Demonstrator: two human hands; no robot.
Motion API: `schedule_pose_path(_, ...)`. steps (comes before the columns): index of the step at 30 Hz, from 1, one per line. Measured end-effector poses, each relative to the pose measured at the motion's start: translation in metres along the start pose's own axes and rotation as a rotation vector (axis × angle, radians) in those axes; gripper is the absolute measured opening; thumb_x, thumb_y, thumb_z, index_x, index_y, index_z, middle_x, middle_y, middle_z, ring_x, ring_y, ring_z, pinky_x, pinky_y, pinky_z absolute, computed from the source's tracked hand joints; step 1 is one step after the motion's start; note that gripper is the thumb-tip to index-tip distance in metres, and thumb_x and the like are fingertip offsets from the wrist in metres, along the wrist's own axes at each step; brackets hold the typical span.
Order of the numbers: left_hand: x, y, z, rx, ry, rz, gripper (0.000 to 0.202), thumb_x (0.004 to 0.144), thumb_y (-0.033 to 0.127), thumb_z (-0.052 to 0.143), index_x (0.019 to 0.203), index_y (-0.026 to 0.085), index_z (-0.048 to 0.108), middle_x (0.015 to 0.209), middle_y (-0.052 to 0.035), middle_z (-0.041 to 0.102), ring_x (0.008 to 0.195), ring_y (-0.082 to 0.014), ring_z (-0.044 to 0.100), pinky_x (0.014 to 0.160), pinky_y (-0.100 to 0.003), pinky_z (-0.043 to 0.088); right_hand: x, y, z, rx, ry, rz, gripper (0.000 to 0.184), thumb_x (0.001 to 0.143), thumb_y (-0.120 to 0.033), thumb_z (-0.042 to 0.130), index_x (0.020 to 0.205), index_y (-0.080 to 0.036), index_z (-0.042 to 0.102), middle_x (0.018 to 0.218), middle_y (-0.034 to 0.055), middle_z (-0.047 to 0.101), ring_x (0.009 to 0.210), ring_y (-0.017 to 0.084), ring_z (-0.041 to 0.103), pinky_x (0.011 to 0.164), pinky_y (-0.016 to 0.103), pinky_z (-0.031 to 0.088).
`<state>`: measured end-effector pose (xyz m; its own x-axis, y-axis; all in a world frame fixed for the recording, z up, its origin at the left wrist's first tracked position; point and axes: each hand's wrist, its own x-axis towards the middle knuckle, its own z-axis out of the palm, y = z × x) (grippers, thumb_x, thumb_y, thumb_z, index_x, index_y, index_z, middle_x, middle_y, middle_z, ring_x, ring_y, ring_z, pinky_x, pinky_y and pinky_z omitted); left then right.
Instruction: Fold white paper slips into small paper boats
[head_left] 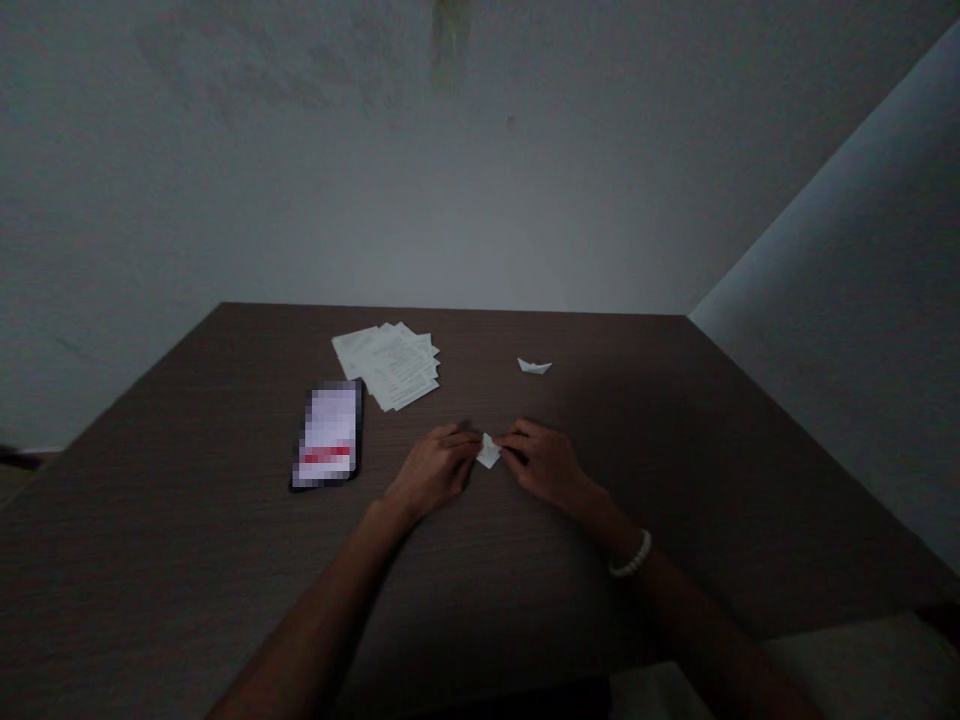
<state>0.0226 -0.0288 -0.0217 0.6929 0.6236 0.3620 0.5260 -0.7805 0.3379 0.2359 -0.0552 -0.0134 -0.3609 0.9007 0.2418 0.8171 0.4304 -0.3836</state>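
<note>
Between my hands, low over the table, is a small folded piece of white paper (489,452), roughly diamond-shaped. My left hand (439,466) pinches its left corner, fingers bent over the edge. On the opposite side my right hand (546,464) grips the right corner between thumb and fingers. The fingertips hide both side corners of the paper. Farther back, a little to the right, a small folded paper boat (535,367) sits on the table by itself.
A dark wooden table (225,400) reaches back to a grey wall (480,220). Several printed sheets of paper (394,365) lie fanned out at the back left. In front of them rests a phone (328,435) with a lit, blurred screen. Another wall rises along the right edge.
</note>
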Motion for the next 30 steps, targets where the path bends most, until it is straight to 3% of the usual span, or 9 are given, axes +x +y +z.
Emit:
schedule_pose_path(14,0.001,0.010,-0.006,0.105,-0.094,0.028,0.027,0.087,0.013,0.049,0.109,0.016,0.064,0.119,-0.0104,0.064,0.102,-0.0253,0.056,0.087,-0.041,0.048,-0.002,0.004,-0.003,-0.068,-0.020,-0.093,0.026,0.092,-0.023,0.053,0.113,-0.028,0.067,0.099,0.0042,0.061,0.088,0.016,0.058,0.074,0.026,0.044)
schedule_pose_path(20,0.002,0.012,-0.006,0.130,-0.106,0.029,0.029,0.086,0.014,0.049,0.113,0.014,0.061,0.109,-0.0120,0.066,0.102,-0.0264,0.056,0.086,-0.041,0.047,-0.002,0.005,-0.005,-0.031,-0.029,-0.100,0.027,0.088,-0.023,0.056,0.113,-0.027,0.068,0.097,0.0040,0.062,0.087,0.016,0.058,0.075,0.026,0.045)
schedule_pose_path(25,0.001,0.013,-0.007,0.147,-0.118,0.025,0.027,0.087,0.016,0.048,0.111,0.014,0.062,0.116,-0.0105,0.065,0.101,-0.0271,0.055,0.085,-0.042,0.047,0.003,0.002,-0.004,0.029,0.002,-0.044,0.020,0.091,-0.024,0.053,0.100,-0.024,0.071,0.097,0.0033,0.064,0.087,0.014,0.060,0.076,0.025,0.045)
schedule_pose_path(30,0.000,0.014,-0.007,0.077,-0.078,0.045,0.021,0.088,0.021,0.050,0.100,0.017,0.067,0.111,-0.0090,0.067,0.097,-0.0253,0.056,0.084,-0.041,0.047,0.009,0.002,0.000,0.077,0.024,0.030,0.014,0.089,-0.026,0.058,0.092,-0.023,0.072,0.093,0.0021,0.066,0.082,0.013,0.061,0.074,0.024,0.045)
